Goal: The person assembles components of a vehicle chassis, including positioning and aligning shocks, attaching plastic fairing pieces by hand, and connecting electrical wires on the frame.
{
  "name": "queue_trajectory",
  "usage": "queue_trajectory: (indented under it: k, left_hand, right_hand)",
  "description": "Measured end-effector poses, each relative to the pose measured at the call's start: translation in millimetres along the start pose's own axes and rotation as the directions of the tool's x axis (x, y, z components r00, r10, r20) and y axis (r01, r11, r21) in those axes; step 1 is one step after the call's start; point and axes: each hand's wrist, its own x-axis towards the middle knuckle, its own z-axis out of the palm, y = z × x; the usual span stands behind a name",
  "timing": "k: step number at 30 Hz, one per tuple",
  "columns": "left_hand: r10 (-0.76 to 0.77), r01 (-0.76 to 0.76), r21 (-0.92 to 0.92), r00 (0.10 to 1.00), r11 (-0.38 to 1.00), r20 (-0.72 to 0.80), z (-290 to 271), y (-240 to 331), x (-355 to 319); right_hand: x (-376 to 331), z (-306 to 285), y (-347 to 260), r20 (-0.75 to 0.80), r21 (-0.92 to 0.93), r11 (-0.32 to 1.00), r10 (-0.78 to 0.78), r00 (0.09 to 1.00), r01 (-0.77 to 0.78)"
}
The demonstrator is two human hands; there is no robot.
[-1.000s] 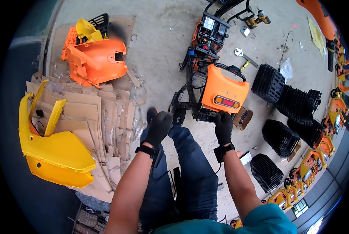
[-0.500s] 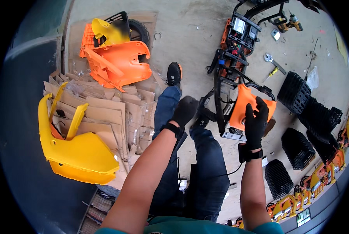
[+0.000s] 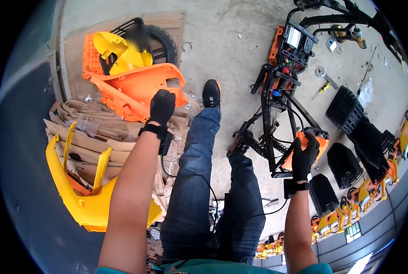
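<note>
My right hand [image 3: 305,155], in a black glove, has its fingers bent over an orange plastic panel [image 3: 321,145] and grips it. That panel sits at the near end of a black metal vehicle frame [image 3: 270,132], partly covered by the hand. To the left, my left hand [image 3: 162,107], also black-gloved, is closed with its knuckles up; whatever its fingers might hold is hidden. It hovers over the edge of a large orange body shell [image 3: 138,86], and I cannot tell whether it touches. Black wrist units with cables sit on both forearms.
A yellow body panel [image 3: 99,208] lies on flattened cardboard [image 3: 106,146] at left. Beyond the shell are a yellow part [image 3: 115,50] and a tire [image 3: 165,43]. Stacked black plastic trays [image 3: 345,107], an adjustable wrench [image 3: 326,77], a screwdriver [image 3: 321,90] and a drill [image 3: 359,37] are at right.
My left hand has moved left, away from the frame to the orange shell. My right hand's raised fingers have come down onto the orange panel and closed on it. The view has shifted.
</note>
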Motion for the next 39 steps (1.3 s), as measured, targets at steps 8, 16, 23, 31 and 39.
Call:
queue_trajectory:
  k: [8, 16, 23, 31, 39]
  left_hand:
    - [0.031, -0.028, -0.051, 0.997, 0.998, 0.075, -5.7, -89.6, -5.3]
    - [-0.205, 0.247, -0.072, 0.908, 0.966, 0.365, -15.8, -56.9, 8.4]
    - [-0.179, 0.31, -0.287, 0.897, 0.907, 0.403, -8.9, 37.3, 7.4]
    - [0.108, 0.027, -0.292, 0.893, 0.956, 0.436, 30.4, 71.5, 2.9]
    - [0.151, 0.066, -0.395, 0.857, 0.916, 0.493, 51.3, 105.0, 21.9]
  right_hand:
    - [15.2, -3.1, -14.2, 0.074, -0.035, 0.997, 0.07, 0.995, -0.067]
    - [77.7, 21.9, -47.0, 0.25, -0.307, 0.928, -0.138, 0.958, 0.214]
    - [99.7, 47.5, -24.3, 0.392, 0.032, 0.997, 0.046, 0.919, -0.063]
    - [65.6, -1.9, 45.8, 0.035, 0.889, 0.367, 0.542, 0.84, -0.274]
    - [55.5, -19.2, 75.2, 0.027, 0.737, 0.546, 0.567, 0.824, -0.399]
